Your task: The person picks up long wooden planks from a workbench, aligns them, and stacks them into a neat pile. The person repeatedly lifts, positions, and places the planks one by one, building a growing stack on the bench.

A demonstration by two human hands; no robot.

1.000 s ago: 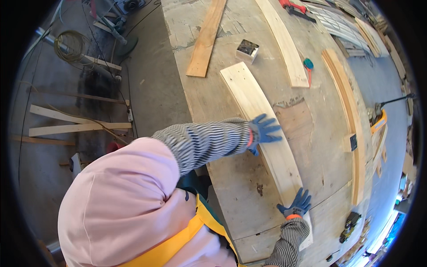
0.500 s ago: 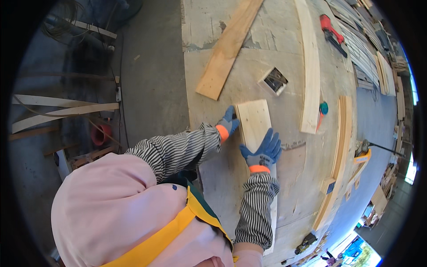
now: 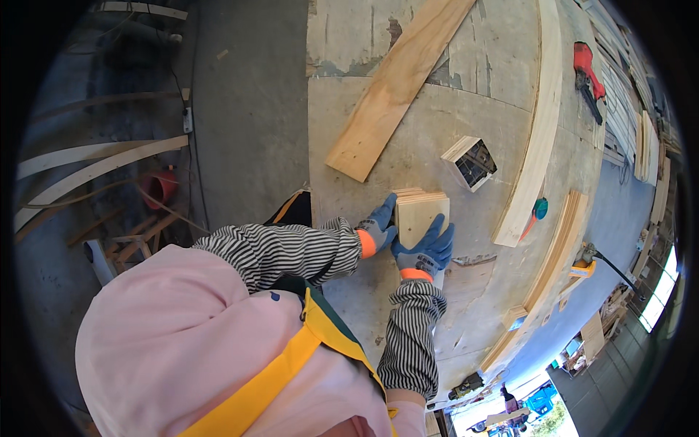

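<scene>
A short stack of pale wooden boards (image 3: pixel 419 218) sits in front of me on the worktable, its layered far edges slightly offset. My left hand (image 3: pixel 378 224), in a blue glove with an orange cuff, holds the stack's left side, fingers pointing away from me. Across the near part lies my right hand (image 3: pixel 427 249), gloved alike, its thumb by the left edge and its fingers over the top toward the right edge. Both hands grip the boards between them. The stack's near end is hidden under my right hand and forearm.
A wide plank (image 3: pixel 400 91) lies at the far left of the worktable (image 3: pixel 349 109). Beyond the stack stands an open wooden box (image 3: pixel 472 163) with dark contents. To the right are a long board (image 3: pixel 535 131), a green tape measure (image 3: pixel 539 209), long strips (image 3: pixel 557 255) and a red power tool (image 3: pixel 588 80).
The long board under my hands now looks much shorter, with several layered edges showing at its far end. My left hand has come closer to my right hand. The view has shifted slightly.
</scene>
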